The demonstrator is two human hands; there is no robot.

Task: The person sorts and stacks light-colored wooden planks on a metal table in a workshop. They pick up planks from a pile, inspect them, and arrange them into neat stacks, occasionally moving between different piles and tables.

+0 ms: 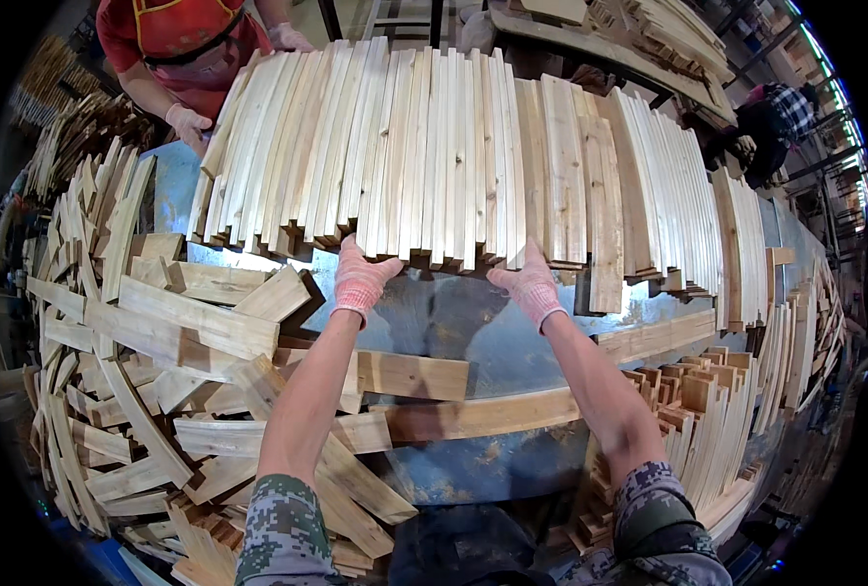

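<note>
Both of my hands wear pale pink knit gloves and reach to the near ends of a long row of wooden slats [424,156] standing on edge, side by side. My left hand [361,280] presses against the slat ends left of the middle, its thumb pointing inward along them. My right hand [530,286] mirrors it farther right, thumb turned toward the left. A bundle of slats sits between the two hands. Most of my fingertips are hidden by the wood. The near ends of the row are uneven.
Loose boards [200,322] lie in a tangled pile at left on the blue table [454,332]. Stacked short pieces [712,400] stand at lower right. Across the row, a co-worker's gloved hand [188,125] is by the slats. Another person [781,117] bends at far right.
</note>
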